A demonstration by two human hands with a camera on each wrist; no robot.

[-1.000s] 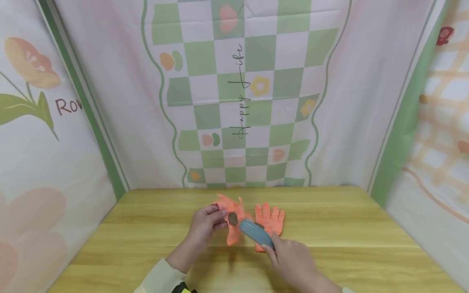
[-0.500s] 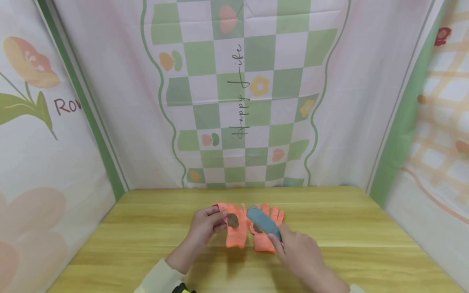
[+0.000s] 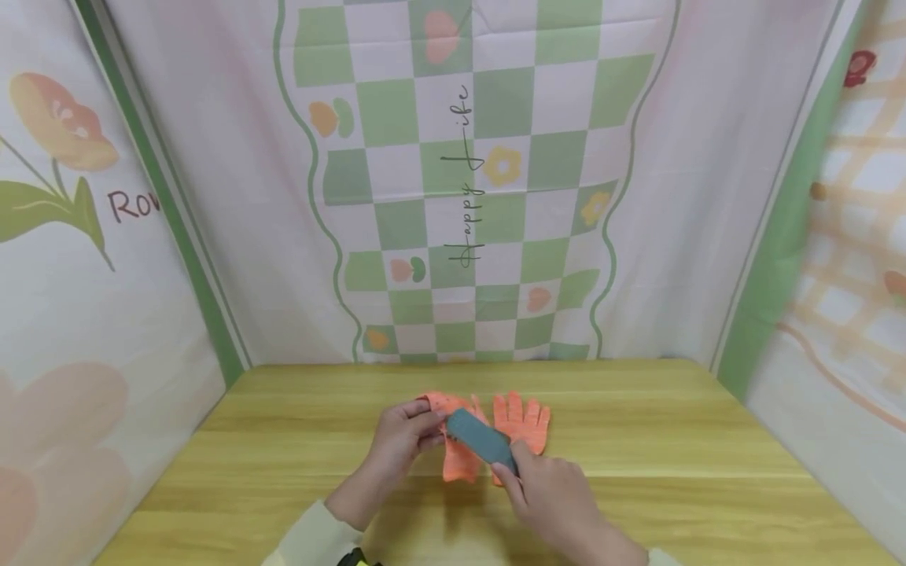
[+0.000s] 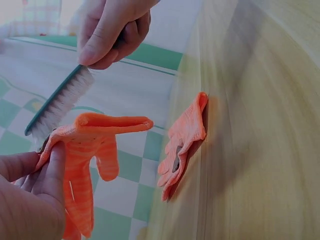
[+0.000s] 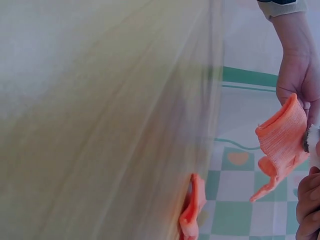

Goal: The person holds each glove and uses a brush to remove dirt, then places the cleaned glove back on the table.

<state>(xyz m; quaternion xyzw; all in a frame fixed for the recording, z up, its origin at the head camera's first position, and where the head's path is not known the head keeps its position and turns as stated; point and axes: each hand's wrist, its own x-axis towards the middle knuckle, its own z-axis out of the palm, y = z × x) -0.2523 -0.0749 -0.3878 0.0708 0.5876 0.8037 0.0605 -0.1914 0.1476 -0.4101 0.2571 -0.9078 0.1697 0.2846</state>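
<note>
My left hand [image 3: 399,432] pinches an orange knit glove [image 3: 460,465] by its edge and holds it above the table. In the left wrist view the glove's cuff [image 4: 112,123] gapes and its fingers hang down. My right hand [image 3: 555,491] grips a blue-green brush [image 3: 481,438] by the handle. White bristles [image 4: 62,104] face the glove, close to the left fingertips. The brush covers most of the glove's brown spot in the head view. A second orange glove [image 3: 525,428] lies on the table, with a dark spot [image 4: 176,158] visible in the left wrist view.
The wood-grain table [image 3: 672,456] reaches back to a checkered curtain [image 3: 495,299]. Printed curtains [image 3: 849,314] also stand at both sides. A pale sleeve [image 3: 314,534] with a dark and yellow wrist strap shows at the bottom.
The brush lifted off to the right, uncovering the brown spot, then came back left over the held glove. That glove swung so its cuff hangs lower; the left hand barely moved.
</note>
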